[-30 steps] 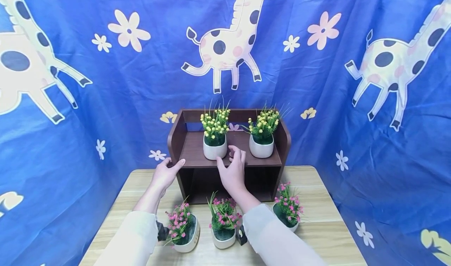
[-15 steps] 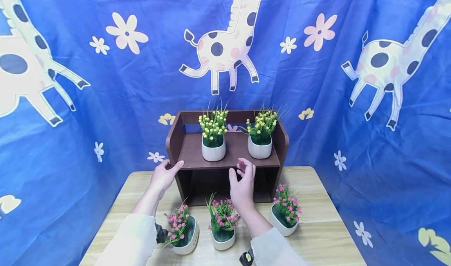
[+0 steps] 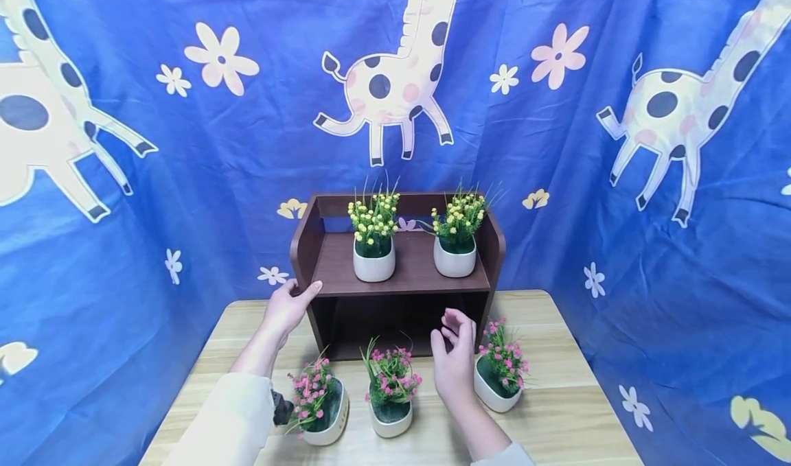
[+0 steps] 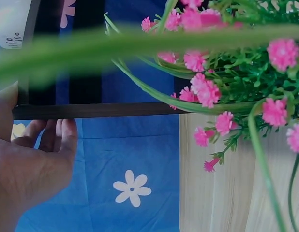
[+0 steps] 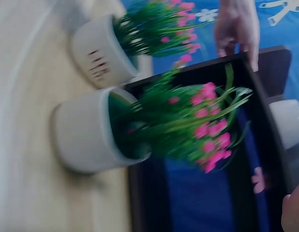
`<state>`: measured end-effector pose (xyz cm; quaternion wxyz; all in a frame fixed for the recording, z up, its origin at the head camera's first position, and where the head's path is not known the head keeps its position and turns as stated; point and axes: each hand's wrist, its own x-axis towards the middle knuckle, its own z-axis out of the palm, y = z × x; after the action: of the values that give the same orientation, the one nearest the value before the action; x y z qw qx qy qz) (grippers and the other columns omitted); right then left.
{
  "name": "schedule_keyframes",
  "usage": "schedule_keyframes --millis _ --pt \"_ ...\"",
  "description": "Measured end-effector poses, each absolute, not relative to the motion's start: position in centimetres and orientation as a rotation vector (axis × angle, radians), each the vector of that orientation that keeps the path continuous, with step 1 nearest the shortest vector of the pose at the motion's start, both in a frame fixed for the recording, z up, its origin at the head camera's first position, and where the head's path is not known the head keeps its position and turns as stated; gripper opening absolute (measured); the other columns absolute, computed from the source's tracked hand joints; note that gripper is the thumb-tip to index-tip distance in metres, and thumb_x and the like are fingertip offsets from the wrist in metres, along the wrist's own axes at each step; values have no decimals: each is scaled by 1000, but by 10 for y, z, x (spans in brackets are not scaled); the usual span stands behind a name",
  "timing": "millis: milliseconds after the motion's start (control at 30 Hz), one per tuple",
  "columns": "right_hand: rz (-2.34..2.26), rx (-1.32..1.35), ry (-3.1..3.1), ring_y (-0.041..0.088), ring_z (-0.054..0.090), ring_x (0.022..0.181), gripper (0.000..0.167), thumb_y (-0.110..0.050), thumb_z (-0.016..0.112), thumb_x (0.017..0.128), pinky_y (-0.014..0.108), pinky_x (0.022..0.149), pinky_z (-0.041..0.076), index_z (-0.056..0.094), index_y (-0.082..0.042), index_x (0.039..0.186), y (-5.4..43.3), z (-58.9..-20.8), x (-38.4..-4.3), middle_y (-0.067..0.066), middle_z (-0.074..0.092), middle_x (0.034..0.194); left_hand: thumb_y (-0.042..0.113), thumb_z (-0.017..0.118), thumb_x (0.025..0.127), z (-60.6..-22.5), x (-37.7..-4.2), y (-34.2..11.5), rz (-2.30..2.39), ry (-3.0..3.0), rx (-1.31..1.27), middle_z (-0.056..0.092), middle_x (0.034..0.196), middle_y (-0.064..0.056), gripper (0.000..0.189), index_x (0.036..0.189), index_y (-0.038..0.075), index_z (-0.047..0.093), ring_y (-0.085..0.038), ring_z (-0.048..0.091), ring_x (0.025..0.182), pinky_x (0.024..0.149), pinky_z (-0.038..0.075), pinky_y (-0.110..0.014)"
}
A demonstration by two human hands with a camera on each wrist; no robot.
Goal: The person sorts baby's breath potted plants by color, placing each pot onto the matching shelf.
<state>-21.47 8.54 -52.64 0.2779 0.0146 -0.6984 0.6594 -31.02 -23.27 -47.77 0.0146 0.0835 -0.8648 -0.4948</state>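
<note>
My left hand point(image 3: 285, 311) grips the left side of a dark brown two-tier shelf point(image 3: 414, 265); in the left wrist view its thumb and fingers lie on opposite sides of the side panel point(image 4: 115, 110). My right hand point(image 3: 455, 359) is in the air before the lower compartment, fingers loosely curled around nothing. Two white pots of yellow flowers stand on the top board, one left of centre point(image 3: 374, 267) and one at the right point(image 3: 455, 261). Nearest the right hand on the table is a pot of pink flowers point(image 3: 498, 399), just to its right.
Two more pink-flowered pots stand on the wooden table point(image 3: 575, 383) before the shelf, one at the left point(image 3: 325, 433) and one in the middle point(image 3: 392, 423). A blue curtain point(image 3: 247, 150) with giraffes and flowers surrounds the table on three sides.
My right hand has left the left yellow-flowered pot and moved down and right, off the top board to before the lower compartment. The left hand stays on the shelf's side.
</note>
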Motion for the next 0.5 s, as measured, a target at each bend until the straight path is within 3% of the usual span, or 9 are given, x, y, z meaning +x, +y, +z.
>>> schedule_keyframes --millis 233,400,500 --pt "1762 -68 -2027 12 58 124 61 21 58 85 30 111 54 54 -2 142 101 -569 -195 11 57 140 57 64 106 -477 -309 -230 -1558 -2675 263 56 156 -32 71 146 0 54 -45 50 149 127 38 -61" --pt "1690 -100 -2146 18 57 125 63 17 64 86 37 112 54 54 -6 143 104 -600 -185 9 56 139 57 65 105 -478 -309 -230 -1571 -2675 269 55 156 -31 72 147 0 53 -45 50 149 127 38 -60" --pt "1648 -104 -2199 23 58 124 64 14 67 86 35 110 54 54 -7 144 105 -618 -180 10 56 138 59 64 105 -478 -309 -231 -1565 -2683 273 55 157 -32 75 149 -1 53 -46 49 149 128 38 -61"
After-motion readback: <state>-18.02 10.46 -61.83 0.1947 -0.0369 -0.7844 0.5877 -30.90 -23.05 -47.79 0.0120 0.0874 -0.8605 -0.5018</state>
